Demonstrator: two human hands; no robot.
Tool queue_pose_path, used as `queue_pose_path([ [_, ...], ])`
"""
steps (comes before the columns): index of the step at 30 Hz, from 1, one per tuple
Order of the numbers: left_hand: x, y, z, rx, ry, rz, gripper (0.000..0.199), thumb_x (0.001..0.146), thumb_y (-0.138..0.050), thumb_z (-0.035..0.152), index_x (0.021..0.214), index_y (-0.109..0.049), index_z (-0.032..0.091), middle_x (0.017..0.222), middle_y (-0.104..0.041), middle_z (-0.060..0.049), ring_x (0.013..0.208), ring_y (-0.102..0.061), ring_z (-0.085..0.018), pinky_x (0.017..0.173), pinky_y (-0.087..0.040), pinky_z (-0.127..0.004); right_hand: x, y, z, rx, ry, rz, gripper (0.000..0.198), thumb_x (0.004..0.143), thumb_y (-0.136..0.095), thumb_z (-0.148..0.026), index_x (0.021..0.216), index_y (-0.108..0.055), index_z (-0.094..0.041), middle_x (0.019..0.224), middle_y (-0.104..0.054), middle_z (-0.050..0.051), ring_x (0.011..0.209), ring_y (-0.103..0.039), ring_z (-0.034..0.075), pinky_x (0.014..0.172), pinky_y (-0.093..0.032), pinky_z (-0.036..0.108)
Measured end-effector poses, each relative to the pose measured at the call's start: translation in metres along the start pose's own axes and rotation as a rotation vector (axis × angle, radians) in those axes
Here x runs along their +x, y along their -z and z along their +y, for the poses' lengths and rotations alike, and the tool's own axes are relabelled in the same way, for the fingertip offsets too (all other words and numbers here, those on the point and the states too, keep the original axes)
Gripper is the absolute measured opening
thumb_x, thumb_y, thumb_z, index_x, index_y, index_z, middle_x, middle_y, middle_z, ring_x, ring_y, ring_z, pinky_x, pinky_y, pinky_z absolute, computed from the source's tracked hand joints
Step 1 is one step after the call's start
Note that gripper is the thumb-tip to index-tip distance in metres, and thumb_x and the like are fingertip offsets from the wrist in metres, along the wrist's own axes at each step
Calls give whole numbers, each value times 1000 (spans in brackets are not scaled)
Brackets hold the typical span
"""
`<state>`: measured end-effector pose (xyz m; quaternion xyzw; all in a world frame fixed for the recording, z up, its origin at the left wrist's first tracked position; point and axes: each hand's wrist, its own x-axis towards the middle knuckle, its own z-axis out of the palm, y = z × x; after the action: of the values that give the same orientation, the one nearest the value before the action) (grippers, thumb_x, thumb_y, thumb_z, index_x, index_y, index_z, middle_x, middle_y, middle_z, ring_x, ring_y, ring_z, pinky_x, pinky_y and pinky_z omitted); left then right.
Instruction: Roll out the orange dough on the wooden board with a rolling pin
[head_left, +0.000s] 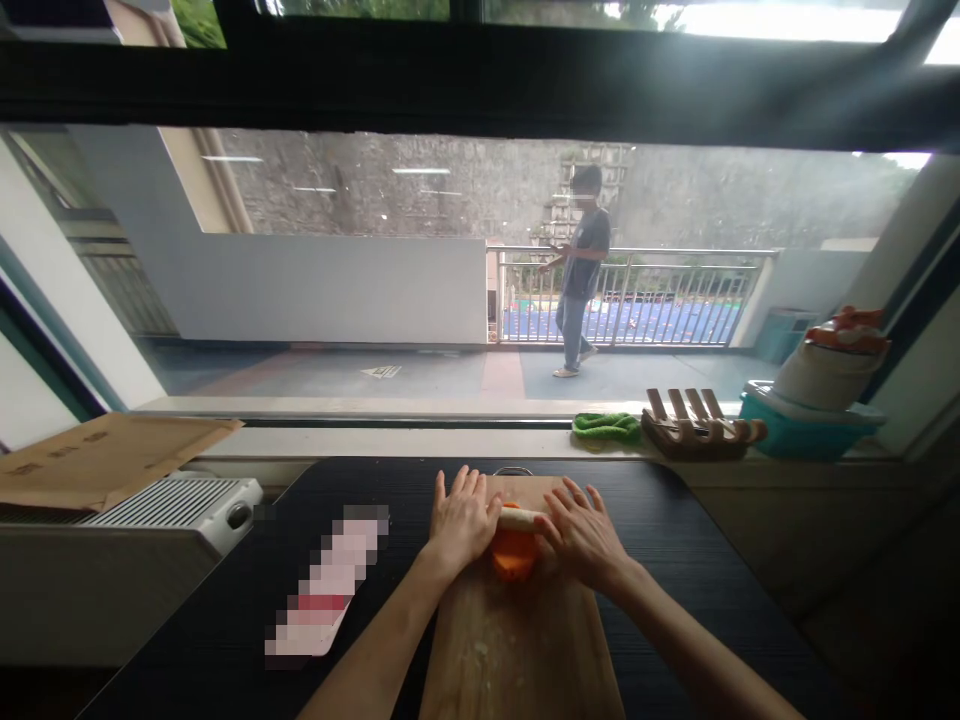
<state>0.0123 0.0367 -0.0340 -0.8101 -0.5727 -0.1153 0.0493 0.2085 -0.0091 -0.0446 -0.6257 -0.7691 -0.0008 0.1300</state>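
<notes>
A short, pale wooden rolling pin [519,518] lies crosswise over a soft, flattened orange piece [514,556] that looks like dough or clay. Beneath them is a long wooden board [517,650], lightly smudged with white. My left hand [463,515] rests on the pin's left end, fingers stretched forward and apart. On the right end lies my right hand [581,525], its fingers also extended over the pin. Both palms press down without wrapping round it. The pin's ends are hidden under my hands.
The board lies on a black table [690,590]. A pixelated pinkish item [326,590] lies at left, near cardboard [112,455]. On the sill are a green cloth [606,428], a brown rack [697,425] and a teal box [810,420]. Beyond the window stands a person [583,265].
</notes>
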Motion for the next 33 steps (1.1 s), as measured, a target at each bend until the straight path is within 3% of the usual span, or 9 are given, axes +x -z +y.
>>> queue_pose_path([
  [4, -19, 0, -1, -7, -5, 0, 57, 93, -22, 44, 136, -40, 10, 143, -39, -12, 135, -28, -26, 111, -12, -53, -15, -3, 0, 38, 67, -2, 56, 93, -27, -52, 136, -40, -18, 140, -44, 7, 136, -24, 24, 111, -12, 48],
  [10, -6, -1, -1, -14, 25, -13, 59, 93, -20, 45, 132, -45, 8, 138, -45, -15, 134, -31, -27, 109, -16, -56, 5, 3, -1, -6, -13, -18, 52, 95, -24, -48, 126, -51, -17, 136, -48, 10, 135, -25, 28, 107, -15, 54],
  [15, -18, 2, 1, -31, 9, -16, 58, 93, -21, 46, 135, -42, 11, 141, -41, -11, 135, -30, -25, 111, -15, -52, -3, 2, -1, 23, 53, -38, 57, 93, -26, -53, 135, -41, -18, 140, -43, 8, 136, -23, 25, 110, -13, 52],
  [21, -18, 3, 1, -48, 34, -38, 60, 93, -19, 45, 134, -42, 6, 141, -41, -15, 135, -29, -27, 110, -15, -55, 0, 8, -4, -6, -8, -61, 54, 94, -24, -50, 128, -50, -17, 138, -46, 9, 136, -24, 26, 109, -14, 53],
  [26, -33, 4, 0, -66, 1, -57, 61, 92, -23, 49, 138, -37, 10, 145, -35, -10, 136, -27, -25, 111, -14, -53, -12, 3, -4, 16, 73, -75, 62, 91, -27, -56, 138, -37, -17, 143, -39, 8, 136, -23, 25, 111, -12, 52],
  [33, -30, 5, -1, -71, 19, -51, 59, 93, -21, 45, 135, -41, 10, 142, -39, -13, 135, -29, -27, 110, -17, -55, -9, 2, -3, -4, 43, -43, 58, 92, -26, -54, 133, -45, -17, 140, -43, 10, 135, -27, 28, 108, -18, 55],
])
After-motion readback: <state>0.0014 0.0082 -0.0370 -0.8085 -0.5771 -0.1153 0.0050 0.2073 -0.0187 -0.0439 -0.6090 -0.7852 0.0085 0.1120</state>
